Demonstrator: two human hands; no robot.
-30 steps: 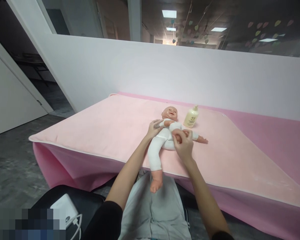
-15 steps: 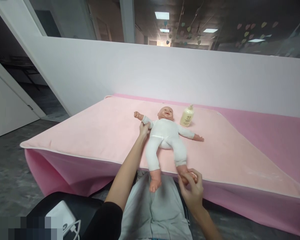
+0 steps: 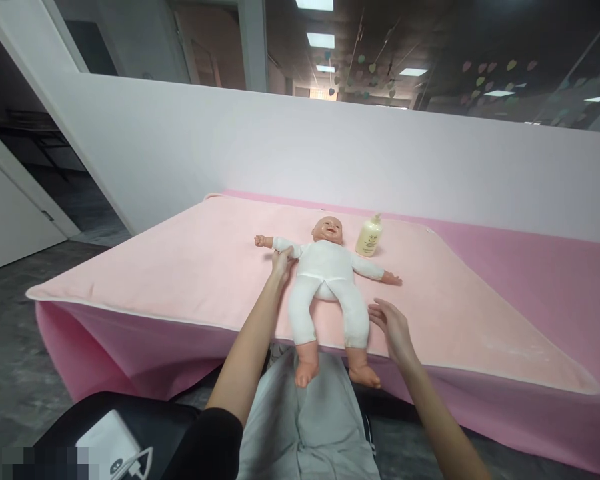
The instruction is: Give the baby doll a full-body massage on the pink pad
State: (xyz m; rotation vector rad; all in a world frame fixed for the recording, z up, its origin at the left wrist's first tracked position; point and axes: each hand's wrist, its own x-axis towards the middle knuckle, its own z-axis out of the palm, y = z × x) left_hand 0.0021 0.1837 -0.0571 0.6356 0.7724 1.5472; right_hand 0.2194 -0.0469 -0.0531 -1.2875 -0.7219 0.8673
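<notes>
A baby doll (image 3: 326,260) with a white cloth body lies on its back on a pale pink blanket (image 3: 190,267), head toward the wall, its feet past the front edge. My left hand (image 3: 282,263) is closed around the doll's arm on the left side, near the elbow; its fingertips are partly hidden. My right hand (image 3: 391,321) is held open beside the doll's leg on the right, fingers apart and nothing in them. A pale yellow pump bottle (image 3: 369,237) stands upright to the right of the doll's head.
A darker pink cover (image 3: 540,267) lies under the blanket and hangs over the front. Behind rises a white partition (image 3: 330,153) with glass above. At lower left, a white device with a cable (image 3: 111,440) rests on a black seat (image 3: 160,420).
My right hand has let go of the doll's foot and moved up beside its leg. The doll's left-side arm has swung lower and straighter with my left hand on it.
</notes>
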